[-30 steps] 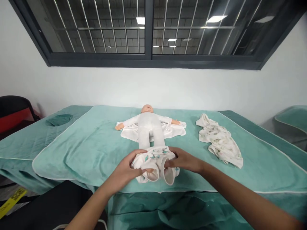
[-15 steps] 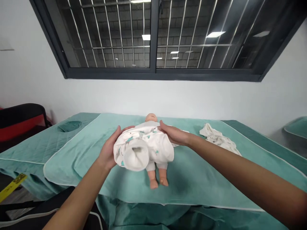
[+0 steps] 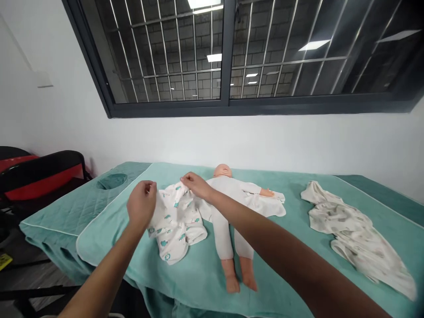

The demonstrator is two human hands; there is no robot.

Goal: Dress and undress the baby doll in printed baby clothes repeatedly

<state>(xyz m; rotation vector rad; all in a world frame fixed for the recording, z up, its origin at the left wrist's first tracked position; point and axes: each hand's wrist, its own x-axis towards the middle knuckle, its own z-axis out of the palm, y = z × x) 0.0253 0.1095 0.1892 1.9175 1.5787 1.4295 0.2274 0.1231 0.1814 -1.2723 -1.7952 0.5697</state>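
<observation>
A small white baby garment (image 3: pixel 177 221) with a green and dark print hangs spread from both my hands, its lower part resting on or just above the bed cover. My left hand (image 3: pixel 142 203) is closed at its upper left corner. Across from it, my right hand (image 3: pixel 197 184) pinches the upper right corner. Just right of the garment a baby doll (image 3: pixel 222 229) in white lies on its back, head towards the wall, bare feet towards me. My right forearm crosses in front of its body and hides part of it. White cloth (image 3: pixel 273 207) lies open beside the doll's visible arm.
The bed (image 3: pixel 185 287) has a teal cover and a face hole (image 3: pixel 112 181) at its left end. Another printed white cloth (image 3: pixel 357 238) lies crumpled at the right. A red and black chair (image 3: pixel 46 176) stands at left, and a barred window (image 3: pixel 225 57) is above the bed.
The garment was bunched between my open hands over the doll. Now it hangs spread to the doll's left in view, my fingers closed on its top corners. My view has shifted closer.
</observation>
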